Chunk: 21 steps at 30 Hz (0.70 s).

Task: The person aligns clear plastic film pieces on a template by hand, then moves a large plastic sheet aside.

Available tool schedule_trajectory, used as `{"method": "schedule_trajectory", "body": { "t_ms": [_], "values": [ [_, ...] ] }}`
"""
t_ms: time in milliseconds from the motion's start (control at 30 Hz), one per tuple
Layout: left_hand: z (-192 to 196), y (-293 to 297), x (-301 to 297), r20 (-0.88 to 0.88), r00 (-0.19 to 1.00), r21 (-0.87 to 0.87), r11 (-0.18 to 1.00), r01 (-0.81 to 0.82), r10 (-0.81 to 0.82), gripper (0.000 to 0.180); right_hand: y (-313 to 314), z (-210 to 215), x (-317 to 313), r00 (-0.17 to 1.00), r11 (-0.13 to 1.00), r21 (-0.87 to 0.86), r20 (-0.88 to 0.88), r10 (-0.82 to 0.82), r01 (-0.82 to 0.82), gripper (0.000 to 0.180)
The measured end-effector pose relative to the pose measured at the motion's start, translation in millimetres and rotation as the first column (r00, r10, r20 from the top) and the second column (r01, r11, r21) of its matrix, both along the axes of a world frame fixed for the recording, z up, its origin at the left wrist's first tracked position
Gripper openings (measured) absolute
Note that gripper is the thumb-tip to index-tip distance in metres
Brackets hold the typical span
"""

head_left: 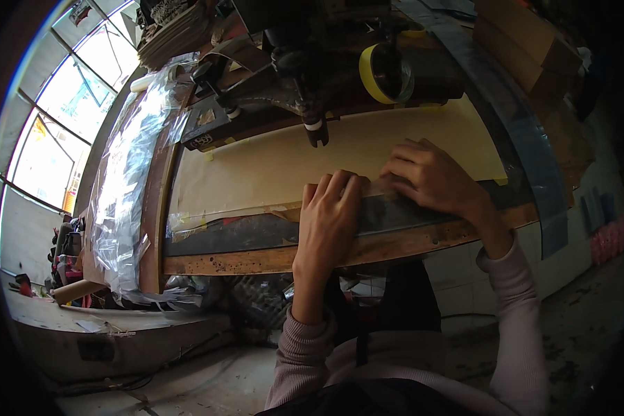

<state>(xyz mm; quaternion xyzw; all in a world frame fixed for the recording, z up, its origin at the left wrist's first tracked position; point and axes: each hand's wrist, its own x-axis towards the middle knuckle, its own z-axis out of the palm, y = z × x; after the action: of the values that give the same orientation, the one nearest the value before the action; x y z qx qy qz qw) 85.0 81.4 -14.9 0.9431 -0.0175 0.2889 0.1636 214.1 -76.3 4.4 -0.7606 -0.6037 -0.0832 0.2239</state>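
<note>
A long cream-yellow sheet of paper (pixel 256 173) lies over a dark work surface (pixel 249 236), with a torn-looking strip along its near edge. My left hand (pixel 329 215) is at that near edge, fingers bent downward and close together. To its right, my right hand (pixel 433 177) is over the sheet with its fingers curled in a pinch. The two hands' inner fingertips nearly meet. Something thin and see-through shows faintly between them, blurred; its kind cannot be made out. Small yellow pieces of tape (pixel 498 182) sit at the sheet's edges.
A dark machine arm with a forked tip (pixel 316 135) hangs above the sheet. A yellow tape roll (pixel 376 75) hangs beyond my hands. The worn wooden rail (pixel 229 263) borders the near side. Crinkled clear plastic (pixel 128 208) covers the left side; cardboard boxes (pixel 527 48) stand far right.
</note>
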Motion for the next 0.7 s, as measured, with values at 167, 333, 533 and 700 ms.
{"method": "schedule_trajectory", "body": {
  "t_ms": [167, 333, 533, 700],
  "values": [
    [1, -1, -1, 0.010, 1.000, 0.064, 0.998, -0.024, 0.023, 0.016, -12, -11, -27, 0.954, 0.977, 0.075, 0.211, -0.213, 0.201, 0.017],
    [4, -3, -6, 0.022, 0.999, 0.215, 0.976, 0.018, -0.023, 0.021, -20, -24, -44, 0.909, 0.945, 0.147, 0.263, -0.323, 0.293, 0.021],
    [3, -6, -25, -0.105, 0.994, 0.201, 0.979, 0.038, -0.017, 0.035, -24, -31, -53, 0.919, 0.924, 0.221, 0.177, -0.353, 0.313, 0.023],
    [4, -24, -48, -0.200, 0.980, 0.075, 0.997, 0.002, 0.013, 0.061, -27, -31, -57, 0.924, 0.907, 0.264, 0.108, -0.366, 0.329, 0.021]
  ]
}}
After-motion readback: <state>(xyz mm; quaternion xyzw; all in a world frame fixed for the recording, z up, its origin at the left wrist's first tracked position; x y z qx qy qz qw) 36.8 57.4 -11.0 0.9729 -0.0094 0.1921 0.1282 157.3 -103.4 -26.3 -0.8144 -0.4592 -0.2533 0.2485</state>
